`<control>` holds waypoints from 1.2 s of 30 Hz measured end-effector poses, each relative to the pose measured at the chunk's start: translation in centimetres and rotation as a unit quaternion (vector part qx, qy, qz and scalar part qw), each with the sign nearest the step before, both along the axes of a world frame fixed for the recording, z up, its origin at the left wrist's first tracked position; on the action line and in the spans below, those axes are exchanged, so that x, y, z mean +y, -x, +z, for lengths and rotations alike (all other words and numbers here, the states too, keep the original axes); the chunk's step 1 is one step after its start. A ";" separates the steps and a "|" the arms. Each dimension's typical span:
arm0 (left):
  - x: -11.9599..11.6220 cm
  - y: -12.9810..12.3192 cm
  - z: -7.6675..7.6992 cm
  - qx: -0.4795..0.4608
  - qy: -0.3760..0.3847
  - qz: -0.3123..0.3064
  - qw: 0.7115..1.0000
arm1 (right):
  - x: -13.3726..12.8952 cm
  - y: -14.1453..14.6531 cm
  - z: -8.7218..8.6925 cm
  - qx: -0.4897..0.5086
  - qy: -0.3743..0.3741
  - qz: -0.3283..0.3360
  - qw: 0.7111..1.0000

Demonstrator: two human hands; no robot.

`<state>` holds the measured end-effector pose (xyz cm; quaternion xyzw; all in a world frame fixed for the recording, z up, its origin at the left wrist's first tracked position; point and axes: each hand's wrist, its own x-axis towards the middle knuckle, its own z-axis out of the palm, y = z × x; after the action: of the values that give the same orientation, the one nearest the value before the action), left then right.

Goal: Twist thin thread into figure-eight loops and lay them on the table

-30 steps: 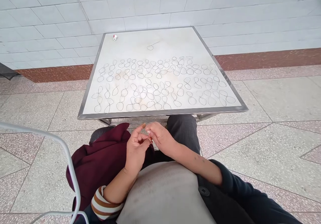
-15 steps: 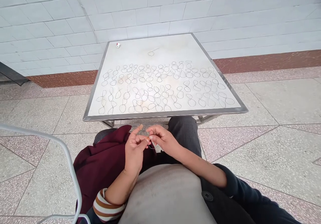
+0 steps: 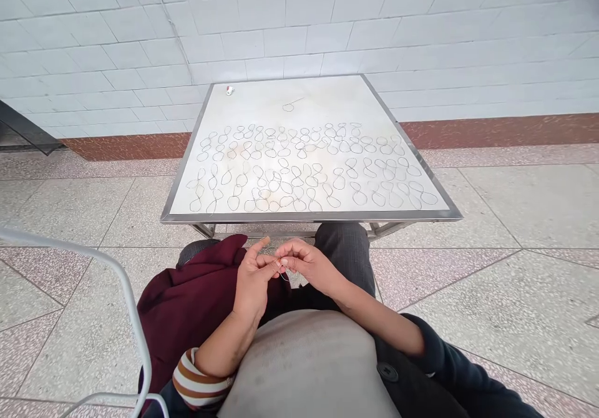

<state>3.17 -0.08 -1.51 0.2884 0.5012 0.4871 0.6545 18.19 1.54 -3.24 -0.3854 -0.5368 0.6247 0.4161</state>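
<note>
Above my lap, my left hand point(image 3: 256, 273) and my right hand point(image 3: 304, 264) meet at the fingertips. Between them they pinch a thin wire point(image 3: 285, 278), which shows as a small curve below the fingers. My left thumb and a finger close on it while the index finger points up and away. The right thumb presses against the bent fingers at the same spot. Most of the wire is hidden by my fingers. On the white table point(image 3: 253, 103) ahead lie rows of figure-eight wire loops point(image 3: 360, 193), apart from both hands.
A single wire loop with a straight tail point(image 3: 289, 106) lies near the table's back. A small white and red object point(image 3: 229, 91) sits in the far left corner. Maroon cloth point(image 3: 187, 306) covers my left leg. A grey metal tube frame point(image 3: 135, 318) stands at the left.
The view has tilted slightly, so the table sits a little lower at its far edge. Both hands stay together, and the fingertips have closed in more tightly around the wire.
</note>
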 end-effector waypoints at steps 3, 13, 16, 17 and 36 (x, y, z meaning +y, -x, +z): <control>0.1 -0.1 -0.2 -0.031 0.033 0.008 0.999 | 0.0 0.0 -0.3 -0.019 -0.006 -0.007 1.000; 0.2 0.0 0.7 -0.006 -0.015 0.031 0.999 | 0.0 -0.3 -0.6 -0.016 -0.058 -0.028 0.998; 0.4 0.3 0.6 -0.023 -0.011 0.048 0.999 | -0.1 -0.8 -0.1 -0.109 -0.192 -0.056 0.974; 0.5 0.4 0.5 -0.031 -0.006 0.057 0.998 | -0.1 -1.0 0.1 -0.149 -0.249 -0.062 0.955; 0.9 1.0 2.0 -0.086 0.076 0.044 0.992 | 1.6 -0.8 0.0 -0.077 -0.113 -0.217 0.966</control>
<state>2.12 0.78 0.51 0.1729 0.4904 0.4989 0.6933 19.03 3.12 -3.25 -0.4904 -0.5376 0.4230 0.5400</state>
